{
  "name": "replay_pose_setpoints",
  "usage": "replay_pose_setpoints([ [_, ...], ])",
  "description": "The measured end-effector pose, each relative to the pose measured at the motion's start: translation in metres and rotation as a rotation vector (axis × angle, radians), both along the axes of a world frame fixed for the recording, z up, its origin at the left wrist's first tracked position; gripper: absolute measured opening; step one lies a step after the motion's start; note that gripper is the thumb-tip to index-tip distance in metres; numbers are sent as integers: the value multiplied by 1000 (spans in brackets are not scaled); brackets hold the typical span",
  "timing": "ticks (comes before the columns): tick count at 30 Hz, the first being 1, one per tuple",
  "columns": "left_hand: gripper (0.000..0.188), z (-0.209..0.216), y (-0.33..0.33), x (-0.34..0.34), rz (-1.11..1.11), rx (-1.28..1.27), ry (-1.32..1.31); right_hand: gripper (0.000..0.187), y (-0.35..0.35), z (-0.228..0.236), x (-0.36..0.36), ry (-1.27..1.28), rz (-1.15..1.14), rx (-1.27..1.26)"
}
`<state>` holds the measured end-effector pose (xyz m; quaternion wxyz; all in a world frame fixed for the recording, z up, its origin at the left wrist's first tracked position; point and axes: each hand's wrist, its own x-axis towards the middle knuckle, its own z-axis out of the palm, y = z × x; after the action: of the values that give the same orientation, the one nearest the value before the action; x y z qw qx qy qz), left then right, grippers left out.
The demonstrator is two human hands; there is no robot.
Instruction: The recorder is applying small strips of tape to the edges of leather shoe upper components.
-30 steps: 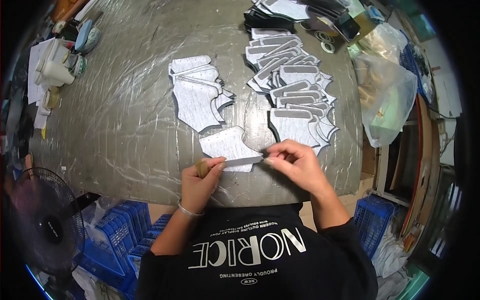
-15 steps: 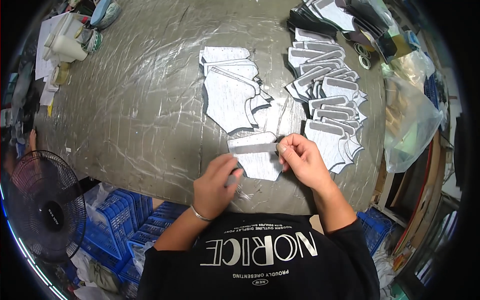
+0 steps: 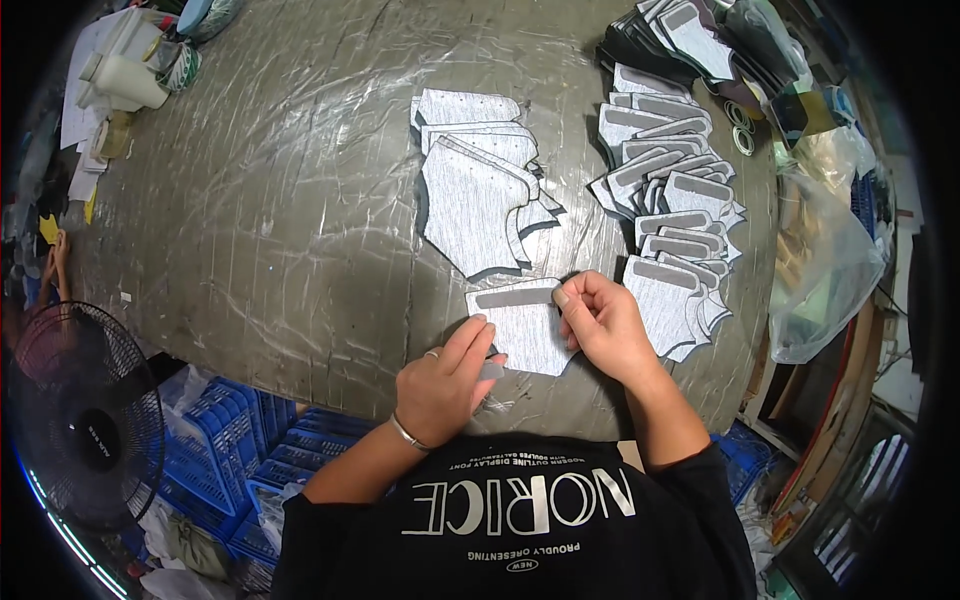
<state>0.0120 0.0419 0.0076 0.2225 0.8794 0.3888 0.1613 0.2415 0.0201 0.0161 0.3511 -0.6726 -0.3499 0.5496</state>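
In front of me lies a pale flecked cut piece [image 3: 530,340] with a dark edge. A dark grey strip [image 3: 515,298] runs along its far edge. The thumb and fingers of my right hand [image 3: 608,325] pinch together at the right end of the strip, by the piece's corner. My left hand [image 3: 445,378] rests its fingertips on the piece's left edge, just below the strip's left end. Between its thumb and fingers is a small grey piece [image 3: 492,371], partly hidden. Beyond my hands is a small pile of similar pieces without strips [image 3: 475,205].
At right, overlapping pieces with grey strips [image 3: 665,285] form a long row. Behind them are a dark stack [image 3: 650,55], tape rolls [image 3: 740,130] and a plastic bag [image 3: 825,260]. A white container [image 3: 125,83] stands far left; a fan [image 3: 90,430] and blue crates [image 3: 215,430] are near left.
The strip's left end has come down flat on the piece. My left fingertips have moved from beside that end onto the piece's left edge. My right hand stays at the other end.
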Motion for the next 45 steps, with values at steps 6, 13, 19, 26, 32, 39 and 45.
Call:
replay_pose_setpoints([
  [6, 43, 0, 1, 3, 5, 17, 1, 17, 3, 2, -1, 13, -29, -47],
  [13, 44, 4, 4, 5, -43, -7, 65, 18, 5, 1, -2, -4, -52, -61],
  [19, 44, 1, 4, 6, -28, 10, 37, 18, 5, -5, -7, -102, -105, -44],
  [26, 42, 1, 2, 7, -8, 35, 48, 26, 6, -2, -9, -755, 15, 195],
  [32, 39, 4, 0, 6, -4, 67, 20, 25, 0, 9, -24, -947, 58, 363],
  [39, 20, -18, 2, -15, 81, -143, -387, 13, -36, 23, 9, -401, -305, 345],
  [45, 13, -9, 5, -11, 357, -469, -749, 63, -40, 26, 18, -1124, 109, 659],
])
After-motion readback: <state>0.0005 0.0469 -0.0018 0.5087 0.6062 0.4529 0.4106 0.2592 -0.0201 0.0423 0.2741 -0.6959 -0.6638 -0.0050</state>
